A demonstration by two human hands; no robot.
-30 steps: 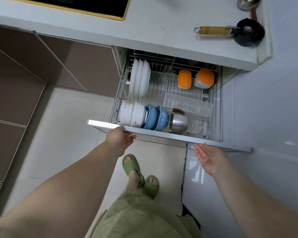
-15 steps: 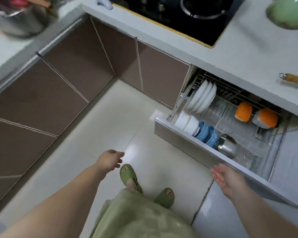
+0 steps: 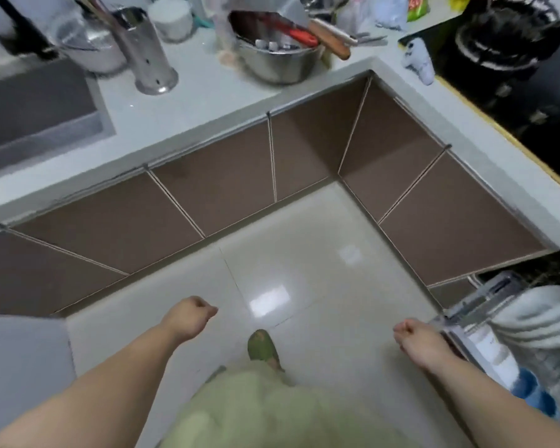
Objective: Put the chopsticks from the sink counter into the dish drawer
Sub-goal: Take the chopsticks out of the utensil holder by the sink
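Brown chopsticks (image 3: 93, 8) stick out of a steel perforated holder (image 3: 147, 51) on the sink counter (image 3: 191, 92), upper left, blurred. The pulled-out dish drawer (image 3: 476, 308) shows at the right edge with white plates (image 3: 537, 318) and blue bowls (image 3: 530, 392) inside. My left hand (image 3: 188, 318) hangs over the floor, fingers curled, holding nothing. My right hand (image 3: 417, 341) is curled too, empty, just left of the drawer's front corner.
A grey sink (image 3: 29, 118) lies at the far left. A steel basin (image 3: 278, 56) with knives and utensils stands at the back of the counter. A black stove (image 3: 514, 69) fills the upper right. Brown cabinet doors (image 3: 207, 195) line the corner; tiled floor (image 3: 304, 270) lies ahead.
My view has swung left from the drawer toward the sink counter. Both hands left the drawer front and curled into loose fists. The drawer stays open, now at the right edge.
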